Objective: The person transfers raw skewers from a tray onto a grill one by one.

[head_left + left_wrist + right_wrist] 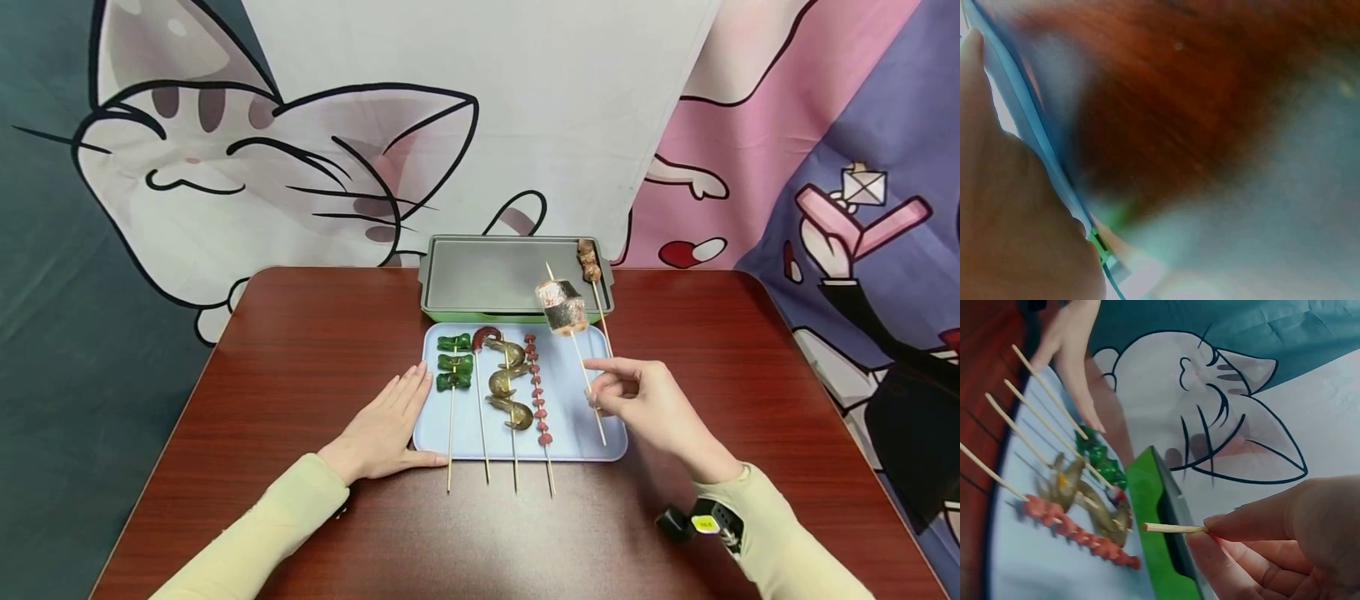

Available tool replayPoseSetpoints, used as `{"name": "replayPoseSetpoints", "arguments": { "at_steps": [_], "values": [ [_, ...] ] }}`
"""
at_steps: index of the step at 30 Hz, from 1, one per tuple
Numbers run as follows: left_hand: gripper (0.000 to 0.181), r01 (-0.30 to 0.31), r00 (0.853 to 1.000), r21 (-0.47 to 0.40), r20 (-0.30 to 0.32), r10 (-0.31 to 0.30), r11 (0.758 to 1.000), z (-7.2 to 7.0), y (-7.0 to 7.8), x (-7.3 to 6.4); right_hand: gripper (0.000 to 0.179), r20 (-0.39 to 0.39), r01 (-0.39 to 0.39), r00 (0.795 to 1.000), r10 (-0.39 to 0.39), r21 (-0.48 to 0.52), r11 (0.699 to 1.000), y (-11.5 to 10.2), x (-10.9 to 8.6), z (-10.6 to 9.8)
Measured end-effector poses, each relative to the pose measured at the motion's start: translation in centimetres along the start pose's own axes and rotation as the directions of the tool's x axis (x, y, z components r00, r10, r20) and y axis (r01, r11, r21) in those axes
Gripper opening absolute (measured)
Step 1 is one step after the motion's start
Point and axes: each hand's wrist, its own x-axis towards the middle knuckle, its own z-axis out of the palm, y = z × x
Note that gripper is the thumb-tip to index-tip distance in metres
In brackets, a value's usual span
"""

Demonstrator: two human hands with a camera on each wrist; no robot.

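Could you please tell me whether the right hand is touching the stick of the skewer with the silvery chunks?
Touching. The right wrist view shows the right hand pinching the stick, its blunt end jutting past the grip.

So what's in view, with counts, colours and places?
Table: 1, reddish brown, foreground
Tray: 1, light blue, on table
Pan: 1, grey and green, behind tray
Tray skewers: 4, green, dark red, greenish brown, pinkish red, left to right
Held skewer: 1, silver and orange, right of those
Pan skewer: 1, brown, pan's right edge
Backdrop: count unclear, multicoloured, behind
Sleeves: 2, pale yellowish green, forearms
Wrist device: 1 clear, black, right wrist
Left hand: 1, bare, tray's left edge
Right hand: 1, bare, pinching held skewer
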Motion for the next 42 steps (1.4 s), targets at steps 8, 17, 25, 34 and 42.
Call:
{"name": "replayPoseSetpoints", "arguments": {
  "at_steps": [8, 17, 25, 34, 42],
  "values": [
    [0.121, -0.001, 1.000, -0.025, 0.010, 0.001, 1.000, -0.4, 0.2, 0.0, 0.041, -0.058, -0.016, 0.998, 0.017, 0.020, 1.000, -1.1, 2.7, -1.8],
    [0.120, 0.009, 1.000, 0.004, 0.029, -0.009, 1.000, -0.7, 0.3, 0.1, 0.040, -0.082, -0.078, 0.993, 0.083, 0.064, 0.995, -0.9, 6.7, -3.4],
    [0.117, -0.004, 1.000, -0.019, 0.021, 0.004, 1.000, -1.5, 0.7, 0.1, 0.043, -0.054, -0.181, 0.981, 0.185, 0.072, 0.981, 0.4, 9.6, -3.4],
    [0.118, -0.003, 1.000, -0.041, 0.018, 0.003, 0.999, -1.6, 0.8, 0.1, 0.041, -0.039, -0.313, 0.948, 0.314, 0.044, 0.949, 1.9, 11.5, -2.5],
    [0.119, -0.012, 1.000, -0.040, -0.008, 0.012, 0.999, -1.0, 0.4, 0.0, 0.041, -0.022, -0.332, 0.943, 0.333, 0.039, 0.943, 2.1, 11.8, -1.8]
  ]
}}
